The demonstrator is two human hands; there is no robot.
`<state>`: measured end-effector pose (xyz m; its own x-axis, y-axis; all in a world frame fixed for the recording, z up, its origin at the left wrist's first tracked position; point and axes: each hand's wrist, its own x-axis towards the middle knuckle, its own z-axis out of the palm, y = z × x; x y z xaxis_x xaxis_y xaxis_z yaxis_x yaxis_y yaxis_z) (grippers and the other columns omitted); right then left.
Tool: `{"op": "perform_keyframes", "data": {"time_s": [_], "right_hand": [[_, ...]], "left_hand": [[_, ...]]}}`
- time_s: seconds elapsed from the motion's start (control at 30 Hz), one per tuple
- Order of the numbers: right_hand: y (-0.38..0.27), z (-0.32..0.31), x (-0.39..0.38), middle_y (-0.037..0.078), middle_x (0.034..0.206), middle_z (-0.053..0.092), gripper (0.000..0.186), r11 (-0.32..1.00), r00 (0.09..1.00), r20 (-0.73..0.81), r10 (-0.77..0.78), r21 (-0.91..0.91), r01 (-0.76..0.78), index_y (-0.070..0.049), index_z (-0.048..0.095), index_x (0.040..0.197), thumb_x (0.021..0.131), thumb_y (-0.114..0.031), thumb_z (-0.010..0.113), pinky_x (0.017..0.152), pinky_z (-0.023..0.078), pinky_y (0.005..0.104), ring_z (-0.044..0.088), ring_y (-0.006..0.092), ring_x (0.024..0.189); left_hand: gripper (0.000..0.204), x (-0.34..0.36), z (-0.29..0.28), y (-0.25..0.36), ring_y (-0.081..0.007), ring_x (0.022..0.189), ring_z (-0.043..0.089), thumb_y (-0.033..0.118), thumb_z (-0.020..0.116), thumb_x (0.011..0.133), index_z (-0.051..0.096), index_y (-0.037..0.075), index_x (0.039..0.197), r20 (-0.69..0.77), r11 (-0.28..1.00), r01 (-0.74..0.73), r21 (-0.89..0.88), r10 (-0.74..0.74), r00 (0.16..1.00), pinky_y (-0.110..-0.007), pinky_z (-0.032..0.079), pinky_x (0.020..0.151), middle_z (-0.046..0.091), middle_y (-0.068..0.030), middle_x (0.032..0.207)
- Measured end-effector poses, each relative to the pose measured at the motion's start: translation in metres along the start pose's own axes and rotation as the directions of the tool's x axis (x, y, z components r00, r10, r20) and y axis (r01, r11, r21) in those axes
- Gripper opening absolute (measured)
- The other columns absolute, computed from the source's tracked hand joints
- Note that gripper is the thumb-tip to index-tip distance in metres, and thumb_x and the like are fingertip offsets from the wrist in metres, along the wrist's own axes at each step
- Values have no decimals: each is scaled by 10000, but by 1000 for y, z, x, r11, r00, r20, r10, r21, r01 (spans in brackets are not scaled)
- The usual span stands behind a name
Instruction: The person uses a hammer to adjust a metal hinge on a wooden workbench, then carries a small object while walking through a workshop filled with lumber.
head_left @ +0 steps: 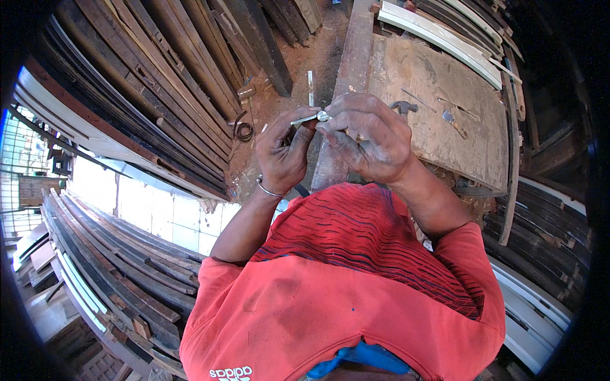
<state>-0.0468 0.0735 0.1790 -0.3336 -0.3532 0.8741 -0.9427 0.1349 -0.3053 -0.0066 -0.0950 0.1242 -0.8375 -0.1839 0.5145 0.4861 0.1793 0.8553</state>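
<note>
With left hand (283,149) and right hand (375,133) now pinching small, shiny, metal-looking piece (323,116) left of claw hammer (404,106); probably light, stiff, slippery, best gripped by opposite ends.

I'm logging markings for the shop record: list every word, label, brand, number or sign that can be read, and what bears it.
White lettering on the red shirt: upside down, legible, but I won't copy its wording.
Small silvery piece: too small to tell whether it is marked.
Hammer: no marking can be made out.
Elsewhere: no other readable text.
</note>
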Motion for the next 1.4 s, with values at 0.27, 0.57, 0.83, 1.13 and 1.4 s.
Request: {"op": "perform_keyframes", "data": {"time_s": [0.27,0.57,0.83,1.13,1.4], "right_hand": [[-3,-2,3,127,926,665,244,999,999,-20,45,-19,-45,-26,654,948,733,-7,767,723,559,361,675,293,838],[3,-6,2,78,954,686,247,524,658,212,722,453,-721,-6,654,1060,856,-118,736,751,527,285,657,149,823],[4,-9,0,73,969,694,313,116,464,439,770,619,-777,42,647,1101,856,-130,740,778,528,266,654,115,869],[-2,-8,-2,76,942,693,255,355,504,305,808,430,-830,55,645,1060,861,-83,726,745,527,253,642,99,829],[-4,-6,-2,76,902,699,241,407,522,263,811,388,-827,50,651,1048,867,-90,724,692,518,241,638,89,781]], "left_hand": [[168,2,-5,4,-191,770,659,39,699,855,710,16,1022,9,983,-74,170,74,997,-279,499,702,695,-119,886],[166,6,-17,39,-89,707,585,52,672,886,694,-25,1032,240,885,450,-118,-415,878,-215,441,629,656,-34,832],[203,9,-20,44,-52,758,583,99,685,908,698,-44,1051,163,835,500,-230,-473,866,-212,461,651,691,-36,888],[173,9,-14,42,-72,713,589,106,663,926,691,-42,1009,100,938,330,-109,-320,942,-236,473,644,672,-33,815],[188,5,-14,28,-73,695,583,132,687,911,699,-31,1003,67,984,177,20,-178,982,-235,461,626,665,-26,783]]}}
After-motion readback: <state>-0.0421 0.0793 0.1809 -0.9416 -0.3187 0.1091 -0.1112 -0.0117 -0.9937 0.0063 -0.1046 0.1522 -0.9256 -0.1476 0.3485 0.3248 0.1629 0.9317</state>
